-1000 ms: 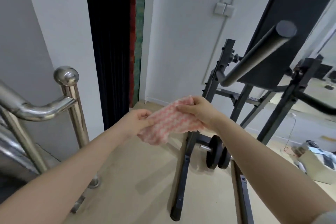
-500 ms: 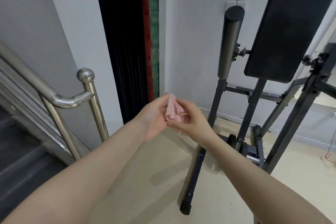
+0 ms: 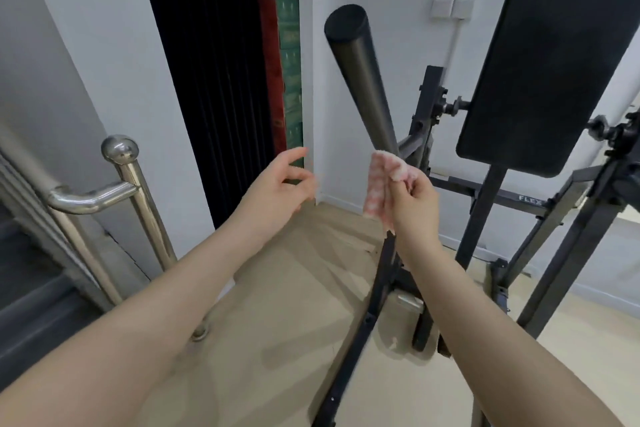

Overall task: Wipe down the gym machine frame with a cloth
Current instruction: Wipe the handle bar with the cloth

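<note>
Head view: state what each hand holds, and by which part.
The right hand pinches the folded pink-and-white checked cloth at its upper end, the rest hanging down. The left hand holds nothing, fingers loosely spread.

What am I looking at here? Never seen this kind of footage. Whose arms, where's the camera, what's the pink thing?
There is no robot here: a person wears one wide-angle camera on the head, which looks forward and down, so the two bare arms are the person's own. The right hand pinches a folded pink-and-white cloth. The left hand is free, with its fingers loosely spread. Ahead stands a black gym machine frame with a padded handle bar that points toward the camera and a black back pad. A steel stair railing stands at the left. The floor is beige. The cloth is not touching the frame yet.
</note>
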`<state>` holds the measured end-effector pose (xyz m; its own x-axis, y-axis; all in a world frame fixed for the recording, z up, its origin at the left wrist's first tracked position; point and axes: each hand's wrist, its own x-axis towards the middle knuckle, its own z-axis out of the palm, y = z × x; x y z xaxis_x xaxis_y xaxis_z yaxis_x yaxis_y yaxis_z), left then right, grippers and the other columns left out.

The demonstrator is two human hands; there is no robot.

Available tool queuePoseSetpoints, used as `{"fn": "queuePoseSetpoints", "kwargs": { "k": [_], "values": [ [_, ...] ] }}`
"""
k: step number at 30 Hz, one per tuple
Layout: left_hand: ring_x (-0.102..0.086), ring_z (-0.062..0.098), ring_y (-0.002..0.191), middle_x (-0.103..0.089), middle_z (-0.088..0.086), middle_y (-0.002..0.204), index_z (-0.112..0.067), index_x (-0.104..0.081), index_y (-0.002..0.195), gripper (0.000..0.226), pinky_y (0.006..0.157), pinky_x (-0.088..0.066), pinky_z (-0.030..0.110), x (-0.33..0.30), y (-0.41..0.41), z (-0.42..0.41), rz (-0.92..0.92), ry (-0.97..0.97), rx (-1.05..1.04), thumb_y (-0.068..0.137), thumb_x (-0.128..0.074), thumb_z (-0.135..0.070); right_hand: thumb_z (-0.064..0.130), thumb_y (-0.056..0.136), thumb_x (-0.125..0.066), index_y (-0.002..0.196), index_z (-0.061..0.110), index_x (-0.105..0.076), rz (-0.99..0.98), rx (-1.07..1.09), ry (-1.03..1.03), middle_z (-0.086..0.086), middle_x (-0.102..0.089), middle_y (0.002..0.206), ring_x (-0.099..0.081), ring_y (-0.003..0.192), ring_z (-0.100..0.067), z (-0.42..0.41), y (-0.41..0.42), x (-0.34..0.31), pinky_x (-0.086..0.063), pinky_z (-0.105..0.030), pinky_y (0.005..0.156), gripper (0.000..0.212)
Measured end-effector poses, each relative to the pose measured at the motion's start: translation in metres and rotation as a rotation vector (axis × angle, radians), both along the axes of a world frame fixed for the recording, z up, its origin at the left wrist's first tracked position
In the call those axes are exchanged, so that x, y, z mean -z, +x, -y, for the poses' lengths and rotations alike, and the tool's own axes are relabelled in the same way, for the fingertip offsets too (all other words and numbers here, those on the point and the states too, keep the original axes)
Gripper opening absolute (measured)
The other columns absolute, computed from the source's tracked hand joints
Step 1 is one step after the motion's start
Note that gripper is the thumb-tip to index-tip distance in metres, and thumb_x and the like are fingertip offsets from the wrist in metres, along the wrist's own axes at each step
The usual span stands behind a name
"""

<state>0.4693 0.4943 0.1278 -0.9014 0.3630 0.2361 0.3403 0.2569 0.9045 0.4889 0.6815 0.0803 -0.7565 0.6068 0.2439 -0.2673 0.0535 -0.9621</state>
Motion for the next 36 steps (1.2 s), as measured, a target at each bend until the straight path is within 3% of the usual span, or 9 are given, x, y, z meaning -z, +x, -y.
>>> {"fn": "queuePoseSetpoints", "kwargs": {
  "k": [4, 7, 9, 12, 16, 25, 28, 31, 36],
  "values": [
    [-0.055, -0.004, 0.108, -0.047, -0.016, 0.136, -0.035, -0.02, 0.147, 0.067, 0.083, -0.045, 0.014, -0.017, -0.041, -0.067, -0.043, 0.094, -0.08, 0.092, -0.058, -0.03, 0.024, 0.101, -0.037, 0.106, 0.022, -0.062, 0.053, 0.055, -0.022, 0.009, -0.071, 0.096, -0.069, 0.092, -0.02, -0.059, -0.071, -0.033, -0.058, -0.046, 0.077, 0.025],
    [-0.047, 0.0, 0.121, -0.042, -0.015, 0.139, -0.033, -0.023, 0.145, 0.064, 0.089, -0.039, 0.012, -0.034, -0.058, -0.104, -0.143, 0.239, -0.091, 0.093, -0.056, -0.019, 0.021, 0.105, -0.031, 0.111, 0.023, -0.053, -0.089, -0.047, 0.062, 0.025, -0.067, 0.088, -0.064, 0.091, 0.0, -0.073, -0.091, -0.074, -0.054, -0.026, 0.084, 0.023],
    [-0.048, -0.001, 0.122, -0.051, -0.019, 0.132, -0.036, -0.04, 0.134, 0.044, 0.098, -0.038, 0.022, -0.046, -0.067, -0.116, -0.231, 0.386, -0.129, 0.096, -0.05, -0.016, 0.026, 0.106, -0.028, 0.126, 0.02, -0.053, -0.279, -0.199, 0.27, 0.03, -0.062, 0.11, -0.055, 0.105, 0.013, -0.071, -0.092, -0.099, -0.046, -0.02, 0.098, 0.032],
    [-0.05, 0.011, 0.125, -0.054, -0.012, 0.134, -0.035, -0.046, 0.133, 0.037, 0.103, -0.041, 0.04, -0.05, -0.072, -0.116, -0.236, 0.533, -0.181, 0.096, -0.044, -0.033, 0.026, 0.105, -0.026, 0.141, 0.016, -0.045, -0.512, -0.417, 0.647, 0.01, -0.049, 0.142, -0.038, 0.134, -0.001, -0.054, -0.096, -0.108, -0.029, -0.04, 0.115, 0.041],
    [-0.053, 0.021, 0.123, -0.055, 0.001, 0.134, -0.026, -0.044, 0.136, 0.042, 0.099, -0.046, 0.044, -0.056, -0.07, -0.112, -0.218, 0.572, -0.155, 0.095, -0.044, -0.034, 0.055, 0.099, -0.015, 0.152, 0.01, -0.02, -0.591, -0.365, 0.78, -0.002, -0.019, 0.16, -0.012, 0.148, -0.02, -0.037, -0.11, -0.093, -0.015, -0.054, 0.116, 0.07],
    [-0.058, 0.017, 0.116, -0.057, 0.002, 0.128, -0.026, -0.04, 0.132, 0.044, 0.093, -0.051, 0.043, -0.058, -0.07, -0.12, -0.178, 0.548, -0.198, 0.094, -0.054, -0.01, 0.064, 0.093, 0.005, 0.153, 0.011, -0.016, -0.424, -0.328, 0.724, -0.002, -0.011, 0.161, -0.003, 0.149, -0.016, -0.051, -0.116, -0.061, 0.0, -0.048, 0.12, 0.082],
    [-0.061, 0.018, 0.112, -0.062, 0.002, 0.121, -0.027, -0.048, 0.123, 0.039, 0.081, -0.054, 0.031, -0.058, -0.07, -0.122, -0.196, 0.605, -0.168, 0.091, -0.056, -0.007, 0.051, 0.1, -0.006, 0.147, 0.004, -0.029, -0.641, -0.397, 0.656, -0.015, -0.023, 0.157, -0.015, 0.147, -0.023, -0.025, -0.1, -0.097, -0.009, -0.049, 0.119, 0.071],
    [-0.062, 0.019, 0.11, -0.065, 0.0, 0.116, -0.026, -0.049, 0.123, 0.035, 0.082, -0.054, 0.031, -0.057, -0.071, -0.12, -0.181, 0.605, -0.125, 0.094, -0.053, -0.008, 0.035, 0.103, -0.026, 0.142, 0.001, -0.038, -0.739, -0.348, 0.596, -0.014, -0.033, 0.152, -0.022, 0.143, -0.012, -0.022, -0.106, -0.095, -0.016, -0.041, 0.118, 0.053],
    [-0.055, 0.018, 0.121, -0.057, -0.002, 0.13, -0.031, -0.039, 0.135, 0.044, 0.101, -0.043, 0.049, -0.038, -0.076, -0.115, -0.085, 0.557, -0.146, 0.094, -0.051, -0.031, 0.0, 0.094, -0.052, 0.143, 0.015, -0.039, -0.515, -0.204, 0.563, 0.008, -0.035, 0.15, -0.028, 0.141, -0.009, -0.067, -0.139, -0.025, -0.025, -0.048, 0.116, 0.053]
  ]
}}
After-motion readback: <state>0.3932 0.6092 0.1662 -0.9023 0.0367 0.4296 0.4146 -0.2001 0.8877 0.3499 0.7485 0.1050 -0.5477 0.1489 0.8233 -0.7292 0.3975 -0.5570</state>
